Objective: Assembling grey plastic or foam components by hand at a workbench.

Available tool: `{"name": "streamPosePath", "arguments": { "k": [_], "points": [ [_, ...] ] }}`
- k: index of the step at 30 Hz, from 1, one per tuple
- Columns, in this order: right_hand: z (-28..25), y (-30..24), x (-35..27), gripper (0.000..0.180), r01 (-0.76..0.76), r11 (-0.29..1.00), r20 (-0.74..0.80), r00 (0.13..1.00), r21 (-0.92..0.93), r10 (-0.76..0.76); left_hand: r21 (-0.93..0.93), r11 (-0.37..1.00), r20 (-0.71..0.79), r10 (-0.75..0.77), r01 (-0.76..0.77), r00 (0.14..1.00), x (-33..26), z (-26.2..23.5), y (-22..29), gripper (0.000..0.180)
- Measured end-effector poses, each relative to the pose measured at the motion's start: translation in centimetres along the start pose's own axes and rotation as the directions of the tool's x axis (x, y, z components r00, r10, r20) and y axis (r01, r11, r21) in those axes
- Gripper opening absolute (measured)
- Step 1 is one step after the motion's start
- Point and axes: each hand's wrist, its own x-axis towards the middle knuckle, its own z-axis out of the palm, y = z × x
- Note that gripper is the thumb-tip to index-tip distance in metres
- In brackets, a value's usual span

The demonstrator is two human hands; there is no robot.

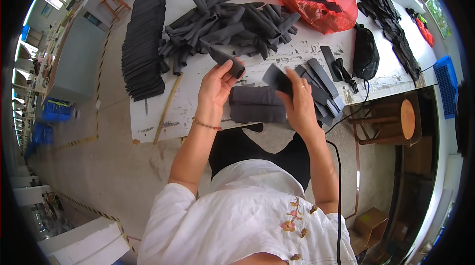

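My left hand (pixel 213 87) pinches a dark grey fabric tube (pixel 223 59) between thumb and fingers, its open end toward the right. In my right hand (pixel 303 103), slightly blurred, is a flat dark rectangular piece (pixel 273 76), tilted up beside the tube but apart from it. Whether it is stiff card or cloth I cannot tell. Below and between the hands, dark folded fabric (pixel 257 106) lies at the table's near edge. Several similar flat strips (pixel 324 83) fan out just right of my right hand. Beyond my left hand is a loose heap of fabric tubes (pixel 237 23).
A long, tightly layered row of dark pieces (pixel 143 42) lines the table's left side, near a thin wooden stick (pixel 168 108). At the back right are a red plastic bag (pixel 316 0) and black pouch (pixel 365 52). A cable (pixel 339 181) hangs near my right arm; a stool (pixel 406 119) stands right.
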Motion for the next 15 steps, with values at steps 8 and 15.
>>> {"name": "streamPosePath", "arguments": {
  "k": [8, 15],
  "points": [
    [2.0, -1.7, 0.0, 0.041, 0.151, 0.983, -0.078, 0.984, -0.100, -0.159, 0.048, 0.997, 0.046, -0.069, 0.066, 0.997, -0.5, 0.8, -0.1, 0.029],
    [1.8, -2.0, 0.6, 0.037, 0.160, 0.964, -0.060, 0.982, -0.212, -0.176, 0.040, 0.992, 0.117, -0.123, 0.119, 0.985, -1.4, 1.2, -0.2, 0.028]
  ]
}}
